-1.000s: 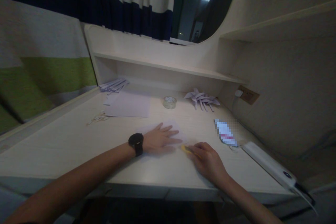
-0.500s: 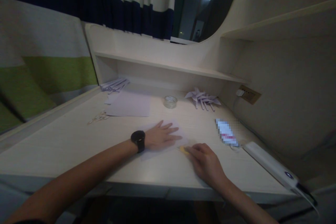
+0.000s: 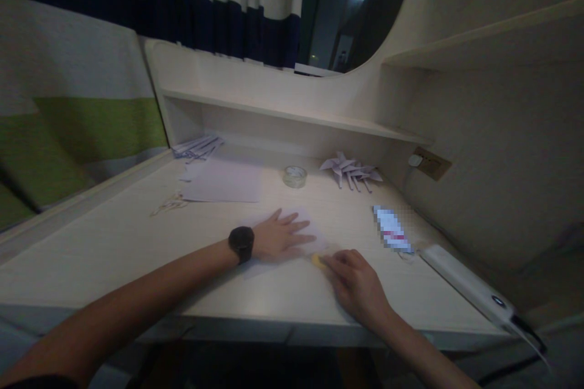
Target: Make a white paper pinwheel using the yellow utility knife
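My left hand lies flat with fingers spread on a thin whitish sheet of paper, pressing it to the desk. A dark watch is on that wrist. Close to the paper's right edge, my right hand is closed in a pinch around a small yellow tool. Its tip is blurred, and the fingers cover most of it, so its kind is unclear. Just beyond my left hand sits a roll of clear tape.
Paper sheets and folded paper strips lie at the back left, near some thin white sticks. Paper pinwheels rest at the back right. A phone and a white lamp-like bar line the right side.
Both hands stay nearly where they were; the yellow tool shifts very slightly at the paper's edge. The whole view has moved a little.
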{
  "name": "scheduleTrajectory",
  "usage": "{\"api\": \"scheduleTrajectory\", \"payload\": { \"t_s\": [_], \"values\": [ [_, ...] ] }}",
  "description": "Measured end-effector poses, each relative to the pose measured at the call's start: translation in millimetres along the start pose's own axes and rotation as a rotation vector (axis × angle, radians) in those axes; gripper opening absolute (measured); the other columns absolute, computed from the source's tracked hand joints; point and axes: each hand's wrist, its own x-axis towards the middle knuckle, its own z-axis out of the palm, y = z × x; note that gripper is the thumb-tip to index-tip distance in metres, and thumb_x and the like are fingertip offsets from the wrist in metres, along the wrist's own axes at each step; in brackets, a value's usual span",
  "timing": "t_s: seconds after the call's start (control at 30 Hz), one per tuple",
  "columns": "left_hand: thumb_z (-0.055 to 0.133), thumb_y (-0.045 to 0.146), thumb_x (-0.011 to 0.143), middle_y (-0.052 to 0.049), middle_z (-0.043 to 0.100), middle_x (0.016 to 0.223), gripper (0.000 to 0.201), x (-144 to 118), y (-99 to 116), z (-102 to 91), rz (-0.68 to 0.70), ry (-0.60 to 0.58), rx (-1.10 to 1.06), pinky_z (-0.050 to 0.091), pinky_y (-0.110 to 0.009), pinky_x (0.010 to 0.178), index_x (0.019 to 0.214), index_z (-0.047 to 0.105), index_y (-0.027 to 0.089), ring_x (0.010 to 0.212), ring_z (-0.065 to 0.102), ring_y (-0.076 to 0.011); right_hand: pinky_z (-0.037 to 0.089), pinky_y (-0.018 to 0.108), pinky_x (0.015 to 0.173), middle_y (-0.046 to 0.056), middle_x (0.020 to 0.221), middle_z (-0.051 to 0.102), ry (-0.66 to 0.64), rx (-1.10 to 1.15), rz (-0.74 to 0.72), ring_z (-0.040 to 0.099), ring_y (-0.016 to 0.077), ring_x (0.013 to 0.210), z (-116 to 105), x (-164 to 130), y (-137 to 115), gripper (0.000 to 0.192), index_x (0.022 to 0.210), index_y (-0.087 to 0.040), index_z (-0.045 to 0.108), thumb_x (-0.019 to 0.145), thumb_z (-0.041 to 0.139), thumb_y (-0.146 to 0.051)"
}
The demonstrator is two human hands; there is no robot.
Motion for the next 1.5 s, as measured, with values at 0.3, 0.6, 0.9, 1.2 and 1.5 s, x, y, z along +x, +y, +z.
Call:
{"api": "scheduleTrajectory", "payload": {
  "t_s": [0.3, 0.6, 0.9, 1.2, 1.5],
  "values": [
    [0.018, 0.06, 0.09, -0.002, 0.021, 0.152, 0.055, 0, 0, -2.2, -0.003, -0.026, 0.012, 0.013, -0.065, 0.102, 0.141, 0.024, 0.041, 0.135, 0.021, -0.0365, 0.048, 0.036, 0.073, 0.01, 0.086, 0.061, -0.014, -0.028, 0.034, 0.054, 0.0224, 0.082, -1, -1, -12, 0.025, 0.105, -0.02, 0.066, 0.086, 0.05, -0.019],
    [0.019, 0.059, 0.091, -0.004, 0.022, 0.151, 0.054, 0, 0, -1.0, 0.001, -0.019, 0.015, 0.015, -0.067, 0.1, 0.142, 0.024, 0.04, 0.135, 0.021, -0.0376, 0.047, 0.033, 0.071, 0.01, 0.086, 0.061, -0.008, -0.034, 0.033, 0.054, 0.0209, 0.08, -1, -6, -21, 0.026, 0.105, -0.02, 0.066, 0.086, 0.049, -0.018],
    [0.021, 0.056, 0.092, -0.005, 0.024, 0.151, 0.053, 0, 0, -1.3, 0.005, -0.009, -0.001, 0.013, -0.065, 0.101, 0.141, 0.026, 0.038, 0.135, 0.022, -0.0365, 0.047, 0.035, 0.073, 0.01, 0.088, 0.06, -0.038, 0.0, 0.019, 0.053, 0.022, 0.083, -2, -9, -27, 0.026, 0.107, -0.017, 0.065, 0.087, 0.048, -0.018],
    [0.022, 0.057, 0.092, -0.004, 0.023, 0.151, 0.053, -1, 2, -5.7, 0.005, -0.015, -0.05, 0.01, -0.063, 0.103, 0.14, 0.029, 0.037, 0.135, 0.021, -0.0358, 0.047, 0.034, 0.073, 0.011, 0.088, 0.061, -0.023, 0.02, -0.008, 0.054, 0.0216, 0.083, -2, -9, -28, 0.026, 0.106, -0.017, 0.065, 0.086, 0.049, -0.018],
    [0.035, 0.06, 0.088, -0.011, 0.031, 0.147, 0.06, -12, -6, -14.1, -0.061, 0.02, -0.161, 0.017, -0.052, 0.106, 0.137, 0.038, 0.027, 0.134, 0.026, -0.0314, 0.048, 0.033, 0.077, 0.009, 0.093, 0.063, -0.149, -0.024, 0.053, 0.058, 0.0208, 0.086, -12, -1, -27, 0.029, 0.11, -0.02, 0.064, 0.087, 0.046, -0.019]
  ]
}}
